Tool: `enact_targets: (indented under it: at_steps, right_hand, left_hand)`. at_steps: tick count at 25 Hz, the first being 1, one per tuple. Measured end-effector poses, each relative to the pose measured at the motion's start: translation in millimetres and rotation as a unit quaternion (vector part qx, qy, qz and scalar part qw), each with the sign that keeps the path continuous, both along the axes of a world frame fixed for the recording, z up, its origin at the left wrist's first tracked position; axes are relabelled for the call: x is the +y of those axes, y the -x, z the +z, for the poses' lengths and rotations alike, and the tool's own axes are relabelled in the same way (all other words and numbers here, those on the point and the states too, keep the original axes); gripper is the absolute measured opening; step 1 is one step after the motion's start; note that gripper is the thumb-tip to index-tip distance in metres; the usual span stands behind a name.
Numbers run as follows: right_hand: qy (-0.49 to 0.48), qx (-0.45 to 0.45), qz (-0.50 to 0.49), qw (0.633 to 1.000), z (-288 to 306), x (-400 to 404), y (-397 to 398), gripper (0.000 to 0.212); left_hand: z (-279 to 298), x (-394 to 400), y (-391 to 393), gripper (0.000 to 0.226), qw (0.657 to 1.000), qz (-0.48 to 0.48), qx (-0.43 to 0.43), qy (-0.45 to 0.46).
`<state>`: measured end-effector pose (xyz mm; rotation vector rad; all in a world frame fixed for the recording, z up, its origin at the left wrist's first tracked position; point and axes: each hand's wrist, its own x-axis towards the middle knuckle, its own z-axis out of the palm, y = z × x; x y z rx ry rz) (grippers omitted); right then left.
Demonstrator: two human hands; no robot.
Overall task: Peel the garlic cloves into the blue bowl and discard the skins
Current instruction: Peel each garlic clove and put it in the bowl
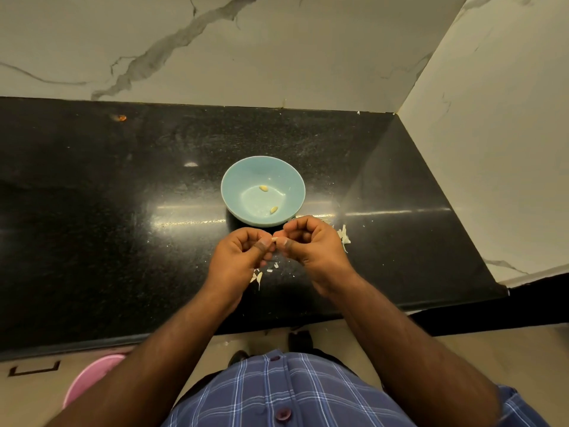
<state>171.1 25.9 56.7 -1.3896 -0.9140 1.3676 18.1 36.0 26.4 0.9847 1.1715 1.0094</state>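
Observation:
A light blue bowl stands on the black countertop and holds two peeled garlic cloves, one clove toward the back and another clove toward the front. Just in front of the bowl, my left hand and my right hand meet at the fingertips and pinch a small garlic clove between them. Only a pale sliver of it shows between the thumbs. White garlic skins lie on the counter right of my right hand, and more skin scraps lie under my hands.
Marble walls close the counter at the back and on the right. A pink bin stands on the floor at the lower left, below the counter's front edge. An orange speck lies far back left.

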Motion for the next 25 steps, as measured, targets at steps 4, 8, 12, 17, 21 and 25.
enact_targets:
  at_steps: [4,8,12,17,21,25]
  right_hand:
    - [-0.070,-0.053,0.010,0.996,2,-2,2,0.024]
    - [-0.088,-0.082,0.007,0.993,2,0,3,0.022]
    - [-0.081,-0.093,0.011,0.992,4,2,3,0.025]
    - [-0.069,-0.121,0.000,0.990,6,4,9,0.030]
    - [-0.015,-0.085,-0.008,0.996,8,6,11,0.029]
    - [0.077,0.000,-0.023,0.997,13,9,11,0.027]
  left_hand:
    - [5,-1,1,0.015,0.988,-0.007,-0.110,0.106]
    - [5,-2,1,0.017,0.983,-0.025,-0.132,0.124]
    - [4,-1,2,0.015,0.981,-0.033,-0.137,0.135]
    - [7,-2,0,0.011,0.975,-0.026,-0.174,0.133]
    - [3,-1,0,0.006,0.989,-0.014,-0.121,0.089]
    - [3,3,2,0.009,0.999,-0.031,-0.008,-0.017]
